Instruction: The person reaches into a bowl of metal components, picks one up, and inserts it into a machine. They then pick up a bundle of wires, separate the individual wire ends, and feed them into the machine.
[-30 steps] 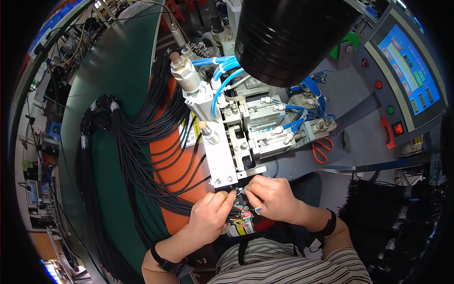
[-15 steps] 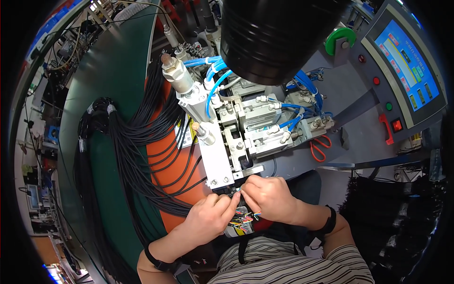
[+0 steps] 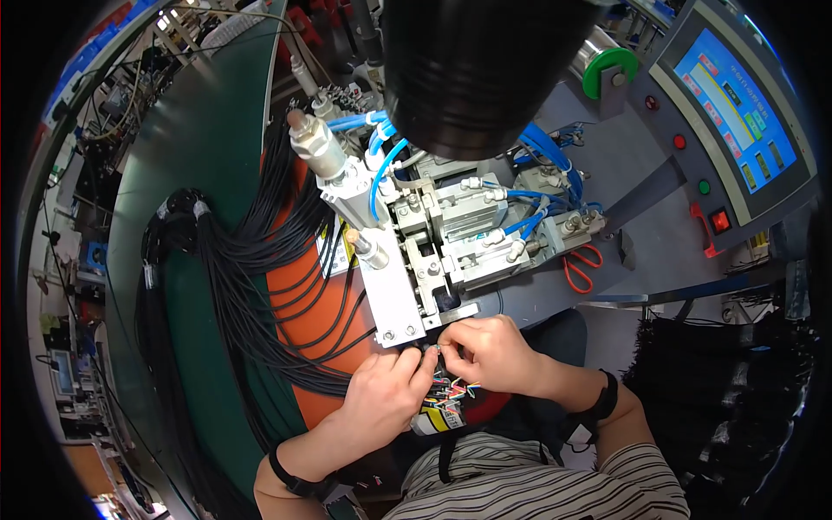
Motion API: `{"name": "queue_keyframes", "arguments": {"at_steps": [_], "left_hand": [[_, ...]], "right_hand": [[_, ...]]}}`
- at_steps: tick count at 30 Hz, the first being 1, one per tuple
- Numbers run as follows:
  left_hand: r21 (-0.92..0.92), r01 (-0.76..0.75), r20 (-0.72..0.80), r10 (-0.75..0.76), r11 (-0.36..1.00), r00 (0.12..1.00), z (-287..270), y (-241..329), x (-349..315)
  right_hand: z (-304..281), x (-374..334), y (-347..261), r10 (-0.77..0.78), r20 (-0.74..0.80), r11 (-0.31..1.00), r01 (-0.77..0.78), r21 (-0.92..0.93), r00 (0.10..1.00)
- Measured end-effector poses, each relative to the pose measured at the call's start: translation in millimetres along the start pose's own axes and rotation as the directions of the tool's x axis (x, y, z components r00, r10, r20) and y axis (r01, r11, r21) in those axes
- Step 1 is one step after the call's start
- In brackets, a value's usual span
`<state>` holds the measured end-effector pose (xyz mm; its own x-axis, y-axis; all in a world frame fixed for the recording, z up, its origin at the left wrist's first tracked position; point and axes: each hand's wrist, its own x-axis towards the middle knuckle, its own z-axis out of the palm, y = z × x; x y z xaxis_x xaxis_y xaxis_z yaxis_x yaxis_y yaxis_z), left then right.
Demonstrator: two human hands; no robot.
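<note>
Grn spool [image 3: 596, 76] nr screen [image 3: 735, 113]; red scissors [image 3: 582, 265].

A machine [image 3: 468, 212] and control screen [image 3: 735, 117] show a workshop.

The cables [image 3: 247, 325] are black, and the thin wires [image 3: 452, 392] at their ends are red, yellow, blue and white. The counter [image 3: 208, 113] is dark green, and the sheet [image 3: 321, 409] under the cables is orange. The air hoses [image 3: 376, 184] are bright blue. The scissors [image 3: 579, 274] have red handles. The spool [image 3: 617, 73] has a green rim. The screen [image 3: 732, 108] is blue with red, yellow and green boxes. The shirt [image 3: 537, 477] has dark and pale stripes. Both wristbands [image 3: 608, 394] are black.
</note>
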<state>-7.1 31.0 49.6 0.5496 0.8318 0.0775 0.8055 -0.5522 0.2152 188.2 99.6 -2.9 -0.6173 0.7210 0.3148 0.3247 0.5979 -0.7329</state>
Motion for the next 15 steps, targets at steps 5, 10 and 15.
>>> {"name": "queue_keyframes", "arguments": {"at_steps": [5,10,15], "left_hand": [[-0.161,0.116,-0.124,-0.136,0.98,0.983,6.0,-8.8,-22.3],[-0.045,0.185,-0.138,-0.189,0.982,0.972,9.9,-6.4,-39.1],[-0.219,0.253,-0.221,-0.301,0.942,0.928,21.1,-2.2,-35.4]], "right_hand": [[4.6,-2.0,9.6,0.182,0.044,0.935,-0.186,0.303,0.982],[-0.5,-6.4,12.5,0.212,0.09,0.953,-0.226,0.199,0.973],[-3.2,-13.7,-5.4,0.091,0.044,0.905,-0.101,0.414,0.995]]}}
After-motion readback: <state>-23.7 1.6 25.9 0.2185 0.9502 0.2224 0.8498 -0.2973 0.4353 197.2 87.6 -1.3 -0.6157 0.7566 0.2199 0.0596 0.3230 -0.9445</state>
